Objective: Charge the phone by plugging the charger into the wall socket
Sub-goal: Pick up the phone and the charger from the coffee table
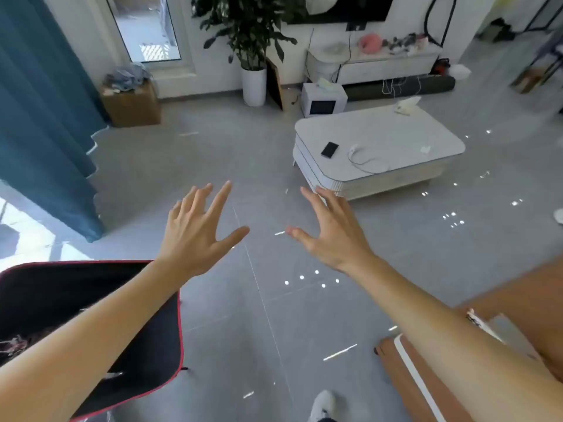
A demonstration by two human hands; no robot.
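Observation:
A black phone [329,149] lies flat on the white low table [426,138] at the right, near its left end. Just to its right lies a white charger [353,148] with its thin cable looped on the tabletop. My left hand [196,229] and my right hand [329,231] are stretched out in front of me over the grey floor, fingers spread, holding nothing. Both are well short of the table. No wall socket is plainly visible.
A black chair seat with red trim [91,315] is at the lower left. Blue curtain [39,117] hangs at the left. A cardboard box [131,105], a potted plant [254,83], a small white appliance [323,100] and a TV cabinet [384,67] line the far wall.

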